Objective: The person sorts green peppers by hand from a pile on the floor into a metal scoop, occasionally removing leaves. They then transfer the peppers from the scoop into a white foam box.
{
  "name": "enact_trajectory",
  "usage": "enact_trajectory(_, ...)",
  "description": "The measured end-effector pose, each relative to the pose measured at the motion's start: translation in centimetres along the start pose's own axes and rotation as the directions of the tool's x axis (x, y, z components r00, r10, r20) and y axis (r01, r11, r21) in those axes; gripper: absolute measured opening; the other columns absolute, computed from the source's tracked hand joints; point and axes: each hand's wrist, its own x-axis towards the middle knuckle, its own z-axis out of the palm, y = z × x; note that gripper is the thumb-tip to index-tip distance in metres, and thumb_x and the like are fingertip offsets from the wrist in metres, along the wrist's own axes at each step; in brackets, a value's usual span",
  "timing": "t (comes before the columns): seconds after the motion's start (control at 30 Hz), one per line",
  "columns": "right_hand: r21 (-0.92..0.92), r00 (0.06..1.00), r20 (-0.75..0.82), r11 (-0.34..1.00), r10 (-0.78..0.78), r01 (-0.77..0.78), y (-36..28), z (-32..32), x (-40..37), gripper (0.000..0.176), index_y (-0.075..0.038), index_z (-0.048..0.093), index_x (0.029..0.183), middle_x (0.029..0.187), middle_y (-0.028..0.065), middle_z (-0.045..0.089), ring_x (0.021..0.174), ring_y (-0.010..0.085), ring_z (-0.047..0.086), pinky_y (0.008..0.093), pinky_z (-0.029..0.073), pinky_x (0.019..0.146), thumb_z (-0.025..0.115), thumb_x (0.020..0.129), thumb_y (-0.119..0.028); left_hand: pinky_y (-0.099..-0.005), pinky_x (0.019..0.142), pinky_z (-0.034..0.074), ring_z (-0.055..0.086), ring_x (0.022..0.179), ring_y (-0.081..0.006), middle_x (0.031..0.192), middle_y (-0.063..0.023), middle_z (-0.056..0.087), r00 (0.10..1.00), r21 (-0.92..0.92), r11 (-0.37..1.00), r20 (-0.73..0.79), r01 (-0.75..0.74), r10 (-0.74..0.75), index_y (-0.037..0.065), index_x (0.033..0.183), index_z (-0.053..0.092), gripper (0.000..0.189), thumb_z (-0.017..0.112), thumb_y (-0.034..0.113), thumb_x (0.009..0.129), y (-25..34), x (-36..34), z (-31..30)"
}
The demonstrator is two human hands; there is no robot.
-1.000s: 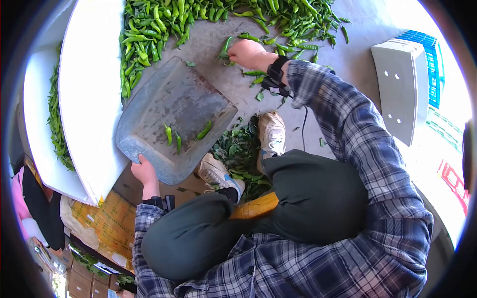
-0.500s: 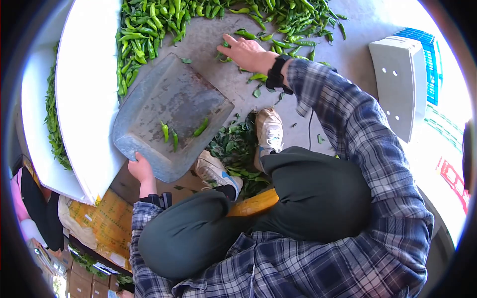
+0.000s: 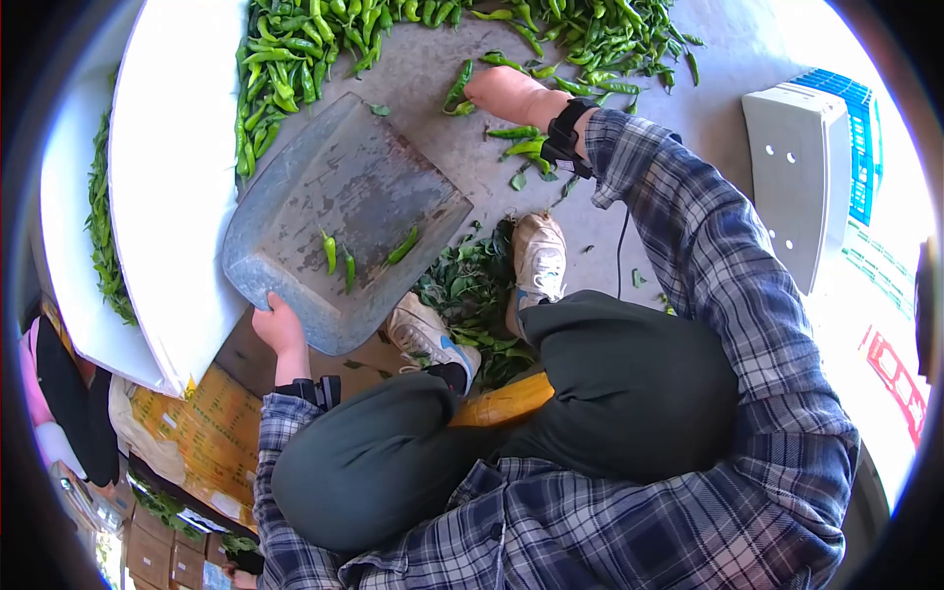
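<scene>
My left hand (image 3: 280, 327) is closed around the near edge of a worn grey metal dustpan (image 3: 344, 187). Three green chili peppers (image 3: 328, 251) lie in it, towards its near end. My right hand (image 3: 500, 90) reaches out over the concrete floor with its fingers curled, closed on green chili peppers (image 3: 458, 87) that stick out at its left side. Its fingertips are partly hidden. Loose peppers (image 3: 531, 147) and small leaves lie just below that wrist. Beyond the hand spreads a large heap of green chili peppers (image 3: 295, 49).
Leaves and peppers (image 3: 467, 295) are piled between my shoes (image 3: 539, 261). White foam box walls (image 3: 177, 177) stand on the left. A grey-white foam block (image 3: 795, 177) and a blue crate (image 3: 855, 128) stand on the right. Another person's dark clothing (image 3: 64, 413) shows at lower left.
My right hand has moved slightly right, and its spread fingers have curled closed on peppers. My left hand keeps its hold on the dustpan. The view has shifted a little.
</scene>
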Motion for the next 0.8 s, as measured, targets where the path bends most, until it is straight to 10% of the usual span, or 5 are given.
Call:
enact_trajectory(0.13, 0.100, 0.997, 0.070, 0.995, 0.020, -0.027, -1.7, -2.5, -1.5, 0.015, -0.008, 0.062, 0.083, 0.077, 0.0104, 0.063, 0.076, 0.0329, 0.059, 0.0393, 0.048, 0.069, 0.054, 0.077, -0.019, -0.0357, 0.072, 0.044, 0.062, 0.079, -0.0278, 0.085, -0.0176, 0.064, 1.000, 0.025, 1.000, 0.015, 0.010, -0.010, -0.009, 0.094, 0.058, 0.025, 0.050, 0.012, 0.083, -0.1, 0.1, -0.1)
enact_trajectory(0.2, 0.624, 0.743, 0.670, 0.539, 0.003, -0.565, -4.9, -4.7, -4.2, 0.016, -0.005, 0.065, 0.079, 0.077, 0.0153, 0.064, 0.074, 0.0326, 0.062, 0.0407, 0.050, 0.064, 0.055, 0.075, -0.017, -0.0360, 0.072, 0.044, 0.062, 0.078, -0.0281, 0.085, -0.0177, 0.064, 0.996, 0.009, 0.997, 0.038, 0.082, -0.083, -0.009, 0.094, 0.058, 0.025, 0.049, 0.012, 0.083, -0.5, 0.2, 0.0)
enact_trajectory(0.3, -0.148, 0.869, 0.494, 0.982, -0.031, 0.120, -6.6, -1.0, -6.9, 0.014, -0.004, 0.065, 0.077, 0.076, 0.0168, 0.063, 0.072, 0.0318, 0.063, 0.0402, 0.050, 0.058, 0.058, 0.072, -0.014, -0.0359, 0.072, 0.044, 0.062, 0.078, -0.0275, 0.084, -0.0172, 0.064, 0.999, 0.067, 0.997, 0.025, 0.028, -0.029, -0.009, 0.094, 0.058, 0.025, 0.049, 0.012, 0.083, -0.2, 0.2, -0.1)
enact_trajectory(0.53, -0.245, 0.998, 0.039, 0.967, -0.054, 0.062, -5.1, -3.0, -1.4, 0.039, -0.010, 0.052, 0.105, 0.100, 0.0160, 0.053, 0.075, 0.0299, 0.060, 0.0387, 0.050, 0.061, 0.062, 0.068, -0.008, -0.0358, 0.072, 0.044, 0.062, 0.078, -0.0276, 0.084, -0.0169, 0.064, 0.999, 0.017, 0.999, 0.006, 0.042, -0.042, -0.009, 0.095, 0.058, 0.025, 0.049, 0.012, 0.083, -0.1, 0.0, -0.3)
enact_trajectory(0.8, -0.187, 0.996, 0.082, 0.982, 0.045, -0.029, -4.7, -0.7, 0.7, 0.040, -0.007, 0.048, 0.111, 0.103, 0.0167, 0.051, 0.084, 0.0290, 0.061, 0.0349, 0.051, 0.065, 0.060, 0.073, -0.010, -0.0358, 0.073, 0.044, 0.061, 0.080, -0.0281, 0.087, -0.0175, 0.064, 1.000, -0.014, 1.000, 0.013, 0.027, -0.027, -0.009, 0.095, 0.057, 0.024, 0.049, 0.010, 0.083, 0.4, 0.0, 0.0)
